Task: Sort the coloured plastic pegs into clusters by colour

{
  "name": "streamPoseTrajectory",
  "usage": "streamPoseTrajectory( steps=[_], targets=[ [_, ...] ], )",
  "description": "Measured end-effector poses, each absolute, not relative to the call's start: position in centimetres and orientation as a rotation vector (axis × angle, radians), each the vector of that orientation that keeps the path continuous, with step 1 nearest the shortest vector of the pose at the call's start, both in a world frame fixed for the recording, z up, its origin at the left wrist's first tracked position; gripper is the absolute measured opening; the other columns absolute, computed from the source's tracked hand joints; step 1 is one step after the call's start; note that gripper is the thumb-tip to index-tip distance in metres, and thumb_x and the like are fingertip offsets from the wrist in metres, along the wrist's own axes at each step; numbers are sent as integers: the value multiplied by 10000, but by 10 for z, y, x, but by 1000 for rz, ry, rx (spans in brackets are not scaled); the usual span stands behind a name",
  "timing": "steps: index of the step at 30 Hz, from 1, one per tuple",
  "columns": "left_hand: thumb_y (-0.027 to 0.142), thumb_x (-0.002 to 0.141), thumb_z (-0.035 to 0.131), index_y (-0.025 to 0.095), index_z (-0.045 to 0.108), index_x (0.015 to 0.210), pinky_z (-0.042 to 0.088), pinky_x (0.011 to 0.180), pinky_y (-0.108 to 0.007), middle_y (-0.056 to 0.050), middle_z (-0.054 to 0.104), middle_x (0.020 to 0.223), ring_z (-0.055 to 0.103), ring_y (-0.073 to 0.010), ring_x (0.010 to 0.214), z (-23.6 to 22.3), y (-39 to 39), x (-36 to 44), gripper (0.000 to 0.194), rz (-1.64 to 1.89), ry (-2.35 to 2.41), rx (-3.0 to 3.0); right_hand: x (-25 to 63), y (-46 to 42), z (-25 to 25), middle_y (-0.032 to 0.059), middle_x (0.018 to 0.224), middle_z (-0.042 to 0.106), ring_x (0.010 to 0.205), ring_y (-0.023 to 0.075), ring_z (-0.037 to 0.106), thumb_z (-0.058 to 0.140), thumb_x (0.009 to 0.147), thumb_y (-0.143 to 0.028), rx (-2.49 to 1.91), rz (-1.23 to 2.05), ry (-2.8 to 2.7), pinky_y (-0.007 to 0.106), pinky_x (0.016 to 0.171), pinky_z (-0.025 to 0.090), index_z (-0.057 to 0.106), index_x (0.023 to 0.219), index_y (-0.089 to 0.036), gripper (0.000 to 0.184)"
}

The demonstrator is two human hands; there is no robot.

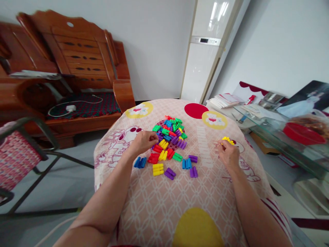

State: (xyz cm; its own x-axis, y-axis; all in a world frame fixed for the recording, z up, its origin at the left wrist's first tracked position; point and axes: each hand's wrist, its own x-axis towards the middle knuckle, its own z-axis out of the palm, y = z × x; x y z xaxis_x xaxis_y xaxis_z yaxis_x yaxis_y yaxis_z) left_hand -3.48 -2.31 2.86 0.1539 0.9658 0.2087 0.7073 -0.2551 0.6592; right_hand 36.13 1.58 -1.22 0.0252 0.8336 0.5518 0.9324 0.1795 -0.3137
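My left hand (pixel 146 141) is closed in a pinch at the left edge of a pile of colourful plastic toy blocks (pixel 174 131). Whatever its fingertips hold, if anything, is hidden. On the right side of the table, my right hand (pixel 229 155) is closed, with its fingertips at a yellow plastic block (pixel 228 139) that shows partly beyond the knuckles. Loose blocks lie nearer me: blue ones (pixel 140 162) by my left wrist, a yellow one (pixel 158 169), a purple one (pixel 170 173), and more blue (pixel 186 163) and purple (pixel 194 172) ones between the hands.
A patterned cloth (pixel 164 209) covers the round table. Right of it stands a glass shelf (pixel 267 137) with papers (pixel 224 100) and a red bowl (pixel 303 133). To the left are a wooden chair (pixel 82 51) and a woven pink seat (pixel 20 154).
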Motion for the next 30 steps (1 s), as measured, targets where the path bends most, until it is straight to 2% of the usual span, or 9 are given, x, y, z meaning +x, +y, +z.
streamPoseTrajectory(
  steps=[3, 5, 9, 12, 15, 21, 26, 30],
  targets=[
    [335, 753, 658, 189, 747, 893, 422, 625, -231, -24, 721, 804, 612, -154, 690, 32, -27, -30, 222, 709, 1421, 2121, 361, 16, -13, 99, 728, 721, 634, 196, 596, 469, 819, -284, -1660, -199, -1821, 281, 638, 388, 759, 911, -161, 329],
    [324, 708, 708, 219, 746, 962, 430, 663, -240, -22, 729, 895, 625, -173, 758, 33, -31, -25, 277, 565, 1332, 2204, 360, 16, -14, 103, 757, 731, 657, 200, 609, 475, 814, -273, -1648, -199, -1823, 285, 653, 400, 758, 900, -168, 313],
    [274, 630, 745, 219, 723, 904, 427, 688, -260, -24, 712, 878, 630, -211, 807, 30, -35, -12, 280, 394, 1390, 2285, 355, 14, -12, 87, 762, 736, 686, 201, 624, 487, 801, -262, -1603, -125, -1810, 289, 669, 430, 750, 876, -187, 283],
    [307, 690, 723, 205, 699, 941, 439, 706, -275, -38, 709, 901, 637, -217, 818, 29, -35, -6, 272, 462, 1422, 2284, 345, 7, -7, 63, 734, 725, 694, 194, 630, 492, 812, -282, -1470, 17, -1838, 290, 680, 460, 739, 853, -194, 265],
    [351, 751, 712, 204, 662, 1025, 457, 727, -277, -39, 708, 951, 644, -203, 825, 31, -36, 5, 315, 591, 1331, 2277, 324, -8, 2, 35, 703, 696, 667, 173, 622, 539, 851, -346, -1262, 298, -1904, 269, 642, 473, 731, 871, -186, 250],
    [246, 762, 715, 198, 621, 1063, 460, 779, -289, -49, 671, 1015, 617, -198, 886, 23, -42, 45, 319, 762, 1122, 2392, 275, -38, 8, -39, 616, 590, 527, 106, 544, 640, 846, -424, -1011, 967, -1908, 211, 499, 414, 721, 945, -176, 279],
    [206, 806, 681, 183, 601, 1029, 459, 762, -288, -62, 629, 986, 605, -199, 895, 8, -44, 65, 238, 778, 1039, 2457, 263, -41, 6, -31, 634, 621, 514, 92, 535, 654, 806, -352, -1012, 1110, -1882, 199, 489, 404, 677, 785, -168, 186],
    [211, 815, 693, 209, 535, 1215, 477, 862, -325, -83, 620, 1122, 609, -232, 1030, 2, -43, 69, 430, 798, 1050, 2473, 265, -39, 6, -15, 646, 647, 566, 111, 570, 698, 753, -339, -1052, 1130, -1858, 206, 519, 430, 671, 763, -166, 176]
  ],
)
